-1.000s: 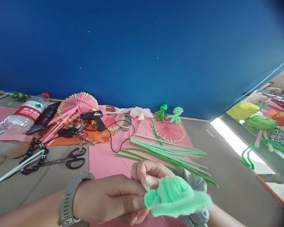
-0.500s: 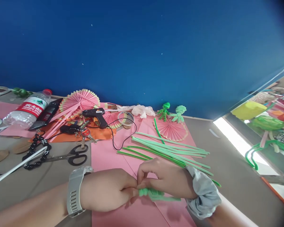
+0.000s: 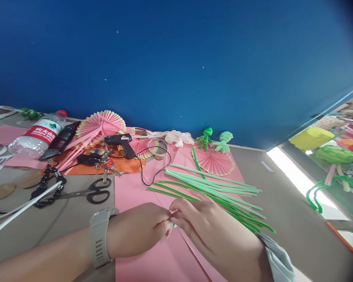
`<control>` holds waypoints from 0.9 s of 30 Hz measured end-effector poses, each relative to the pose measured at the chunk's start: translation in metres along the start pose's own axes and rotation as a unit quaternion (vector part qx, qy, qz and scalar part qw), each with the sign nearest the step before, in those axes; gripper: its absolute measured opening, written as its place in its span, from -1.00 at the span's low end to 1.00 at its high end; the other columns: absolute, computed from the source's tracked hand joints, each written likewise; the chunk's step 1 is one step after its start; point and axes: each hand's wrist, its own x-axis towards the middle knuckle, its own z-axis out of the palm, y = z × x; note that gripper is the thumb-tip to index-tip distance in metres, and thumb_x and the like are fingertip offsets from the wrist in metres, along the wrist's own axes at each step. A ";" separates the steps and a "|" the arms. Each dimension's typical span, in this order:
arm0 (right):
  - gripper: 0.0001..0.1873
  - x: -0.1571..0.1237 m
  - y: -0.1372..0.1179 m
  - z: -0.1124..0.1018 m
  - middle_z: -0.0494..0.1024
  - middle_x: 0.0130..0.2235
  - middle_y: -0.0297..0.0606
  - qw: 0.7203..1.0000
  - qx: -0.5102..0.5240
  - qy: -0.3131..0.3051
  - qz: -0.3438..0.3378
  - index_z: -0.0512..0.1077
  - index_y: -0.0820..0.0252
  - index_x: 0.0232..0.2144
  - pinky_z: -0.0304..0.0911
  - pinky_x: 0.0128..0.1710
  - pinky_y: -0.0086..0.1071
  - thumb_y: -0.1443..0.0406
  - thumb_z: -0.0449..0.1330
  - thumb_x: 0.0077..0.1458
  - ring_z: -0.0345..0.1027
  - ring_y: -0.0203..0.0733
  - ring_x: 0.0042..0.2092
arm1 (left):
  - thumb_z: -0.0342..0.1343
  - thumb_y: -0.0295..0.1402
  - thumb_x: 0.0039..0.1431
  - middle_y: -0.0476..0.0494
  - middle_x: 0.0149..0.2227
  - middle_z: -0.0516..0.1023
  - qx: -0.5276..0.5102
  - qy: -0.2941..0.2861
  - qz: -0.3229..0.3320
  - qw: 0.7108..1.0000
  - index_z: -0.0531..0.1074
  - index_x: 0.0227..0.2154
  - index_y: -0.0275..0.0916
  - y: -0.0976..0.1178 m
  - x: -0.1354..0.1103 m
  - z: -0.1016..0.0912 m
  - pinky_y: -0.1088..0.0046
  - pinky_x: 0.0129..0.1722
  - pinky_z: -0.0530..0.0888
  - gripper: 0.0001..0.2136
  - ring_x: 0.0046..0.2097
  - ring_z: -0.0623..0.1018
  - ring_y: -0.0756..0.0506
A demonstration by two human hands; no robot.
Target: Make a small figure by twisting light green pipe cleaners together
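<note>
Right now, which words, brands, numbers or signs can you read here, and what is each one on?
"农夫山", white on red, on the bottle; any further characters are unclear.
Black packet: print too blurred to read.
Black beads: white marks too small to read.
Pale sticker on the glue gun: nothing readable.
Nothing else is legible.

We see only a sliver of green piece (image 3: 174, 225), right hand (image 3: 207, 223) hiding the rest; grey cloth band (image 3: 278, 256) cut by bottom edge.
</note>
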 end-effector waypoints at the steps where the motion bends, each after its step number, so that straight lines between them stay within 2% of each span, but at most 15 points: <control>1: -0.81 -0.002 -0.001 0.000 0.48 -0.38 -0.32 1.000 -0.008 0.018 -0.010 0.26 0.16 -0.30 0.11 -0.05 -0.10 0.46 -0.09 0.10 0.35 -0.22 -0.37 | -0.21 -0.44 0.09 0.06 -0.64 0.19 -0.019 0.005 -0.003 1.000 0.21 -0.62 -0.22 0.003 0.001 -0.002 0.48 -0.55 0.08 -0.78 -0.57 0.20 0.00; 4: -0.76 -0.006 -0.002 0.001 0.49 -0.28 -0.30 0.996 -0.035 0.075 -0.045 0.25 0.15 -0.23 -0.12 0.10 -0.05 0.48 -0.07 0.09 0.35 -0.23 -0.22 | -0.23 -0.44 0.08 0.06 -0.61 0.17 -0.102 0.009 -0.004 0.995 0.16 -0.60 -0.22 0.012 0.002 -0.009 0.49 -0.53 0.11 -0.81 -0.54 0.18 0.01; 8: -0.71 -0.010 -0.001 -0.001 0.50 -0.25 -0.26 0.978 -0.092 0.158 -0.098 0.25 0.19 -0.18 -0.24 0.16 -0.11 0.53 -0.06 0.06 0.28 -0.25 -0.06 | -0.23 -0.44 0.11 0.09 -0.60 0.04 -0.225 0.001 -0.010 0.974 0.13 -0.58 -0.21 0.020 0.002 -0.017 0.52 -0.56 0.08 -0.82 -0.54 0.08 0.03; 13: -0.71 -0.010 0.006 -0.004 0.52 -0.20 -0.37 0.950 -0.118 0.241 -0.160 0.29 0.17 -0.17 -0.38 0.20 -0.13 0.52 -0.11 0.15 0.21 -0.27 0.01 | -0.22 -0.27 0.20 0.13 -0.61 0.01 -0.331 -0.009 -0.014 0.943 0.17 -0.53 -0.23 0.026 -0.004 -0.026 0.52 -0.56 0.05 -0.76 -0.55 0.02 0.05; 15: -0.70 -0.008 0.008 -0.003 0.53 -0.21 -0.38 0.942 -0.116 0.266 -0.170 0.32 0.16 -0.16 -0.38 0.20 -0.14 0.49 -0.12 0.18 0.22 -0.26 -0.01 | -0.19 -0.27 0.20 0.13 -0.61 0.00 -0.347 -0.010 -0.002 0.938 0.17 -0.53 -0.23 0.028 -0.006 -0.029 0.52 -0.55 0.04 -0.76 -0.54 0.00 0.06; 21: -0.69 -0.006 0.006 0.002 0.54 -0.24 -0.41 0.935 -0.132 0.288 -0.158 0.38 0.14 -0.21 -0.39 0.18 -0.09 0.45 -0.14 0.22 0.23 -0.21 -0.03 | -0.21 -0.32 0.21 0.14 -0.62 -0.05 -0.319 -0.033 0.026 0.947 0.20 -0.49 -0.23 0.027 -0.006 -0.031 0.49 -0.58 -0.02 -0.79 -0.56 -0.05 0.05; 27: -0.69 -0.003 0.010 0.004 0.51 -0.18 -0.40 0.940 -0.161 0.263 -0.149 0.37 0.12 -0.17 -0.41 0.16 -0.01 0.46 -0.12 0.19 0.20 -0.16 0.00 | -0.24 -0.27 0.24 0.12 -0.59 0.00 -0.285 -0.017 0.017 0.958 0.24 -0.45 -0.23 0.024 -0.010 -0.028 0.50 -0.55 0.05 -0.76 -0.54 0.02 0.05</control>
